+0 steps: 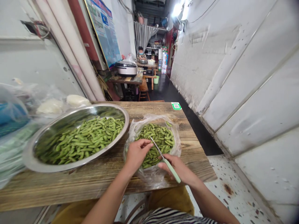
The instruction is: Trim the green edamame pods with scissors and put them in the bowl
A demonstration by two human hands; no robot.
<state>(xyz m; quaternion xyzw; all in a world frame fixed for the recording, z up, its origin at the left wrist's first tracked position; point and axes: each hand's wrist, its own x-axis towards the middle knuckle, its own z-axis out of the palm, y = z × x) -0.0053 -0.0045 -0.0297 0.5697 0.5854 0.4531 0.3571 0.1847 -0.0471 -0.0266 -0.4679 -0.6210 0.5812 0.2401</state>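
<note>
My right hand (176, 168) is closed around scissors with a pale green handle (173, 171). Their slim metal blades point up and left over a clear plastic bag (177, 146). Green soybean pods (167, 137) fill this bag, which lies spread on the wooden table. Just left of the blade tip, my left hand (136, 155) has its thumb and fingers pinched together; what sits between them is too small to make out. To the left stands a wide steel basin (125, 116) holding many more green pods (91, 138).
Plastic bags (14, 140) with pale contents crowd the left end of the wooden table (193, 155). A QR code card (176, 106) lies at its far right corner. White wall panels (252, 93) run along the right. Farther back, a cooker (126, 67) stands on another table.
</note>
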